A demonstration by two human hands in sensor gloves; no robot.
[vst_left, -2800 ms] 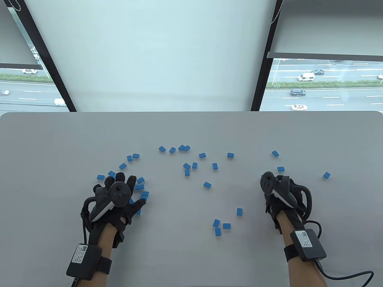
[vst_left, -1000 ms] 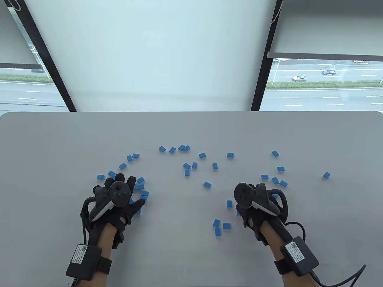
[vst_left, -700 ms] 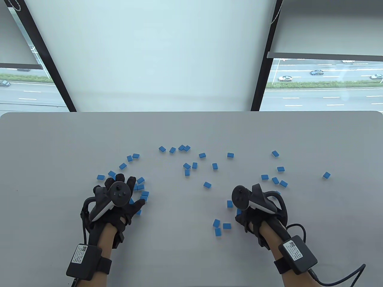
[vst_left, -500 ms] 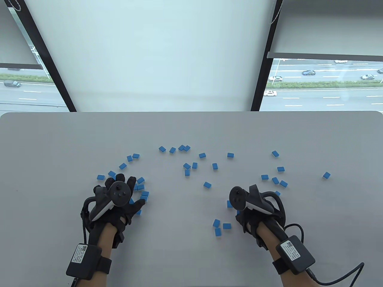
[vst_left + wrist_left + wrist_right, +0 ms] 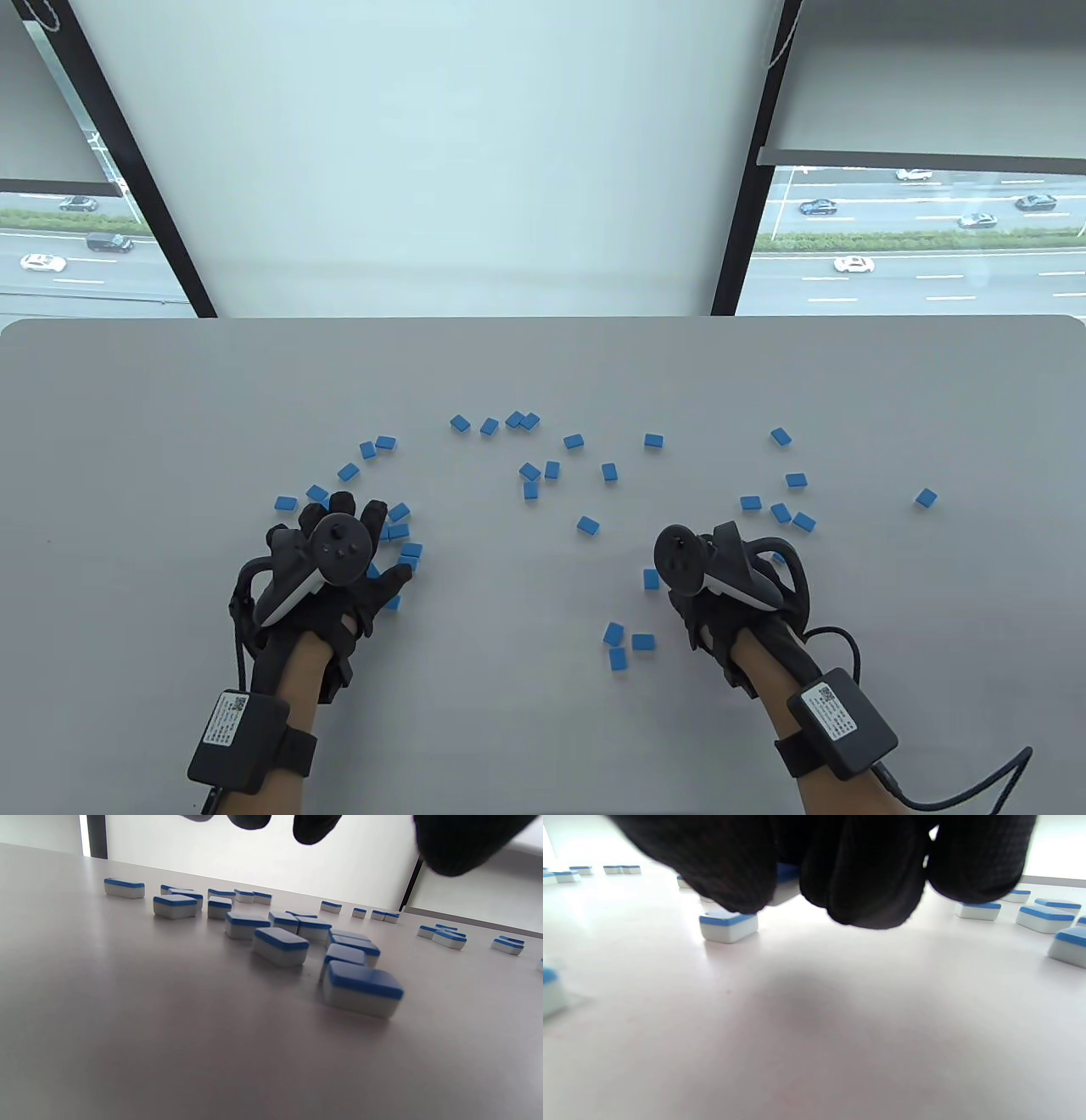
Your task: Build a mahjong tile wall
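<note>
Blue-backed white mahjong tiles (image 5: 530, 475) lie scattered flat across the grey table (image 5: 543, 365); none are stacked. My left hand (image 5: 352, 543) hovers spread over a dense cluster of tiles (image 5: 280, 944). Its fingertips (image 5: 314, 825) hang above them without touching. My right hand (image 5: 704, 594) is at the near right, fingers (image 5: 865, 878) curled round one tile (image 5: 785, 885) that is held clear of the surface. Another tile (image 5: 728, 926) lies flat just left of that hand, and shows as the lone tile (image 5: 651, 579) in the table view.
Three tiles (image 5: 624, 643) lie close together near the front, left of my right wrist. A small group (image 5: 780, 509) sits beyond my right hand, and a lone tile (image 5: 926, 497) at far right. A cable (image 5: 959, 789) trails from my right wrist box.
My right hand moved left and toward me from the right-hand tiles, closed its fingers round a tile near the front and raised it. The left hand has stayed put.
</note>
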